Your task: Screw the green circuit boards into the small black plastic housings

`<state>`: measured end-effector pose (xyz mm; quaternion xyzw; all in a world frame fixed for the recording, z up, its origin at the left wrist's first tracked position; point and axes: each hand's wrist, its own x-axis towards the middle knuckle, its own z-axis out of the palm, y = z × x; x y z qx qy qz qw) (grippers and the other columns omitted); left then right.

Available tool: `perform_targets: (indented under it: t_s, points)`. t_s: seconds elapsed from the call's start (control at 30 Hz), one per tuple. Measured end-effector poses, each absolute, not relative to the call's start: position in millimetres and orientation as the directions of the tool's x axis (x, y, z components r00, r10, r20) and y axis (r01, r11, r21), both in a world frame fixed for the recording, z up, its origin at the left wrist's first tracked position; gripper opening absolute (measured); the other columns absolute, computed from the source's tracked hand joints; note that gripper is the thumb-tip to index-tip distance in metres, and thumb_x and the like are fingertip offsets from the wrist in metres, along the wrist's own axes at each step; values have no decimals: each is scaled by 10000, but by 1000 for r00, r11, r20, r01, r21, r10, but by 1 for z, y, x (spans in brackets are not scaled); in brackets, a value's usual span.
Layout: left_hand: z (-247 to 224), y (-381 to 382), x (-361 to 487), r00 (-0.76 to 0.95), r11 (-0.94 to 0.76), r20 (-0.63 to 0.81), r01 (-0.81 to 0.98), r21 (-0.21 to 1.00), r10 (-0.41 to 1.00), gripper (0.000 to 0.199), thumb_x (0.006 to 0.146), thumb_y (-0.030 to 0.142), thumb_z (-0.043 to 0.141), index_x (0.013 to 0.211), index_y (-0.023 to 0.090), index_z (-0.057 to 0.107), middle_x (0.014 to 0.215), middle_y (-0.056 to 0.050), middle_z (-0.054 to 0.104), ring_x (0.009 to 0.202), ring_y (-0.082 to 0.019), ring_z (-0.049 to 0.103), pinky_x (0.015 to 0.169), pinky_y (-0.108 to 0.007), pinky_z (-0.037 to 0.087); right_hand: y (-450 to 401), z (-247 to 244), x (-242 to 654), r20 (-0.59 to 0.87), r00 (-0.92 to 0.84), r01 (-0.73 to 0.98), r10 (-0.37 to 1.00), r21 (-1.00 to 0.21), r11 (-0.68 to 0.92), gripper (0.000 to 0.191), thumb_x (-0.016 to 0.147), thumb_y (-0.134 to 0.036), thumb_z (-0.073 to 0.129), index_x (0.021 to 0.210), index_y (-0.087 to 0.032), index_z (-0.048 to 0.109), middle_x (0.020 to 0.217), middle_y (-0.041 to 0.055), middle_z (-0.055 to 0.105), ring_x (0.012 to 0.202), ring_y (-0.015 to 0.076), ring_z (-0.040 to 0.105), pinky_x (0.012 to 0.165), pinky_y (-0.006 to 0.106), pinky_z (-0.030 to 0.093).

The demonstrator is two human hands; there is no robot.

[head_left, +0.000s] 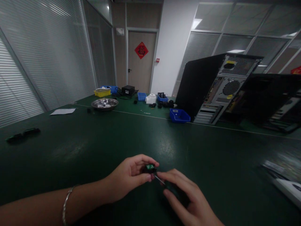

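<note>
Low on green table (pixel 94 147) — left hand (pixel 128 177) grip pinching one small green part (pixel 150 167); right hand (pixel 185 197) grip wrapped round one screwdriver (pixel 164 182).

Right hand (pixel 188 201) hides screwdriver (pixel 160 180) handle; rt side blurred.

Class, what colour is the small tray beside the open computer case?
Blue: the small tray shows clearly in the head view.

Dark green table (pixel 94 147), blue bin (pixel 180 115), yellow tray (pixel 102 93), red door sign (pixel 141 50)
</note>
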<state>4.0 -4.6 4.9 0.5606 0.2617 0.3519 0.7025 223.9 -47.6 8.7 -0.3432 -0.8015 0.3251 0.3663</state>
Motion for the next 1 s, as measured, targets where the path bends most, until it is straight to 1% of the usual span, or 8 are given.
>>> perform_targets:
  t_s: [0.13,0.23,0.43,0.6,0.7,0.77,0.83,1.0]
  points:
    - [9,-4,5,585,92,17,-156,983,811,259,835,125,647,1094,112,636,1062,-96,658,882,-149,615,836,-322,477,-47,8,225,361,-464,346,809,-767,541,429,904,-73,522,1238,-342,549,1067,23,621,979,154,625,851,254,513]
    - [11,-6,5,588,65,39,-155,986,808,239,829,117,646,1067,114,655,996,-67,640,876,-143,608,838,-311,474,-46,8,225,334,-451,378,827,-768,517,392,914,-92,520,1223,-328,572,1063,27,619,972,153,622,840,251,515]
    - [4,-7,4,580,-5,70,-113,994,811,237,815,119,657,1051,146,668,1025,-56,617,901,-161,621,828,-318,495,-46,8,225,321,-458,417,829,-746,520,361,911,-101,501,1199,-291,608,1026,44,621,920,161,631,785,261,534]
    - [1,-8,1,573,-123,60,72,990,818,237,862,184,617,1094,179,666,962,-49,678,812,-156,644,766,-303,511,-48,10,225,305,-476,458,825,-714,529,338,909,-115,496,1187,-257,626,1008,61,616,895,167,636,757,265,542]
    - [6,-9,-1,560,-309,120,256,916,820,238,864,203,621,1091,219,689,938,-35,700,799,-157,643,723,-273,488,-48,9,225,272,-490,496,828,-694,522,345,909,-116,496,1197,-259,622,1007,59,610,870,162,639,745,263,544]
    - [8,-9,-2,563,-380,155,309,872,812,237,859,204,629,1083,233,701,928,-30,712,820,-161,644,733,-267,477,-48,7,225,260,-495,505,829,-691,518,356,911,-116,494,1212,-263,611,1019,58,606,871,162,638,753,268,543]
    - [7,-9,-2,559,-353,150,275,894,815,239,858,214,630,1086,228,702,937,-36,718,812,-161,653,741,-269,485,-48,6,225,268,-493,485,828,-705,517,358,911,-114,496,1216,-266,608,1031,59,605,901,168,633,775,275,540]
    - [3,-9,1,535,-98,54,54,994,843,230,832,223,648,1048,175,714,887,-54,730,767,-161,670,756,-281,517,-47,6,224,305,-472,399,827,-763,509,381,910,-94,510,1228,-285,597,1045,51,618,957,165,625,819,267,528]
